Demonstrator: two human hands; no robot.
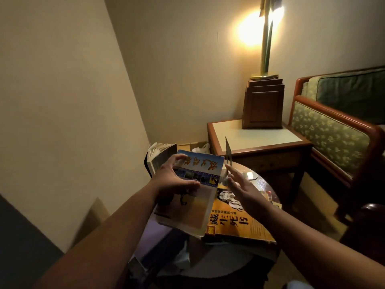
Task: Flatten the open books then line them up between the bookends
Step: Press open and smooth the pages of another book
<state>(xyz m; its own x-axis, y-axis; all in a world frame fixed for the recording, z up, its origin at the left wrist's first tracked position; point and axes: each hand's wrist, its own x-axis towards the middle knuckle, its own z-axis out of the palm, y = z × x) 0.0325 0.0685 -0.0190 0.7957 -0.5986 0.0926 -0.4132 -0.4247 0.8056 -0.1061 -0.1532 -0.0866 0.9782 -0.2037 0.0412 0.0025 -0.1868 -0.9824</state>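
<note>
Your left hand grips the blue-and-tan book above the round table, with the thumb across the cover and the fingers curled over its far edge. Your right hand holds nothing, its fingers straight and slightly spread over the orange book. That book lies flat on the table, partly under the held one.

1 thin metal bookend stands upright just beside your right fingertips; you cannot tell whether they touch it. Its foot is hidden. Behind your left hand, 1 thick book stands with its pages fanned.

A side table carrying a lamp base crowds the far side, with an armchair to its right. The clutter under your forearms is too dark to name.
</note>
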